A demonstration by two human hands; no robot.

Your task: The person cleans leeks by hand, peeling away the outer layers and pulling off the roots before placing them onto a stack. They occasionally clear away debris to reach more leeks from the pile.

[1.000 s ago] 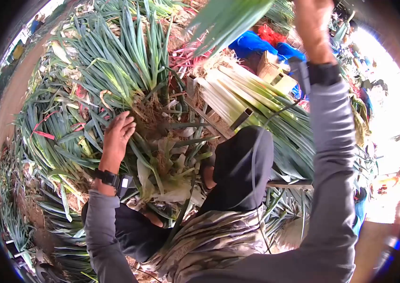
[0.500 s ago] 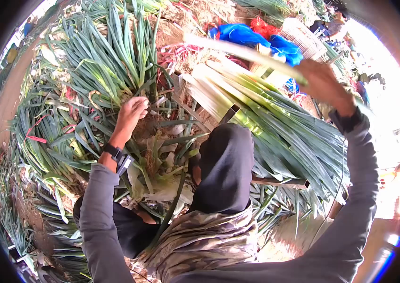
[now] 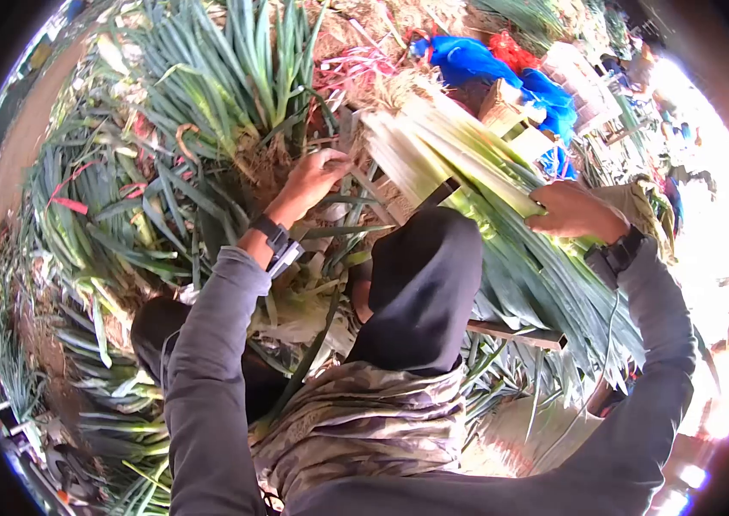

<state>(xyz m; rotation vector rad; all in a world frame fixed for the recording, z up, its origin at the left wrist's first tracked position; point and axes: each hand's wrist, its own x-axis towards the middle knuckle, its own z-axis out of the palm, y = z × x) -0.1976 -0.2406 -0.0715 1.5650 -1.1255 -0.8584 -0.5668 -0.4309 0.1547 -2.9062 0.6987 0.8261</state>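
My right hand (image 3: 575, 211) is closed around a leek and lays it along the top of a bundle of leeks (image 3: 528, 258). The white ends of the bundle point up and left; its green leaves fan down to the right. Left of these white ends is my left hand (image 3: 313, 179), fingers bent together, with nothing visible in them. It is apart from the bundle. Just beyond it stand uncleaned leeks (image 3: 253, 95) with soil and roots at their base. The bundle rests across a metal frame, with one bar (image 3: 440, 193) sticking up beside my knee.
More leeks (image 3: 115, 232) lie in heaps at the left, with pink ties (image 3: 68, 205) among them. Stripped leaves (image 3: 296, 310) litter the ground by my legs. Blue plastic (image 3: 476, 64) and a red net (image 3: 515, 53) lie beyond the bundle. A lower metal bar (image 3: 523, 334) juts out at the right.
My right hand has come down with the leek from above the bundle onto it. My left hand has moved right and slightly up, closer to the white ends.
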